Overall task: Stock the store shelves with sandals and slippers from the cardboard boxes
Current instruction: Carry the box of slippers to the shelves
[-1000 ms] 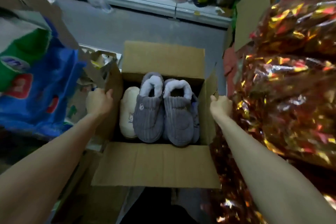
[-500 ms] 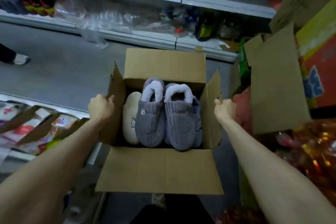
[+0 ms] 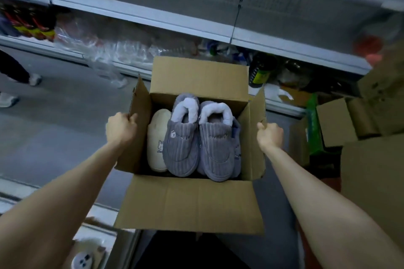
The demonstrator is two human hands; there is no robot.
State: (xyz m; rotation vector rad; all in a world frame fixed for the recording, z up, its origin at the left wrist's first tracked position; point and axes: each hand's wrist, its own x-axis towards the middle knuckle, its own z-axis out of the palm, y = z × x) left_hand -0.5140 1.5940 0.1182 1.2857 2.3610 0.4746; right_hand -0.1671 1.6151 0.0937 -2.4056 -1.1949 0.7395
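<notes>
Two hands hold an open box of slippers.

The left hand grips the cardboard box's left flap, the right hand its right flap. Two grey slippers and a cream slipper lie inside, near the shelves.

Between the two hands, one open brown cardboard box is holding two grey corduroy fleece-lined slippers and one cream plush slipper. Right of the right hand, at least three more brown cartons are sitting.

Shop aisle: long metal shelves w/ bottled goods, stacked cardboard boxes.
</notes>
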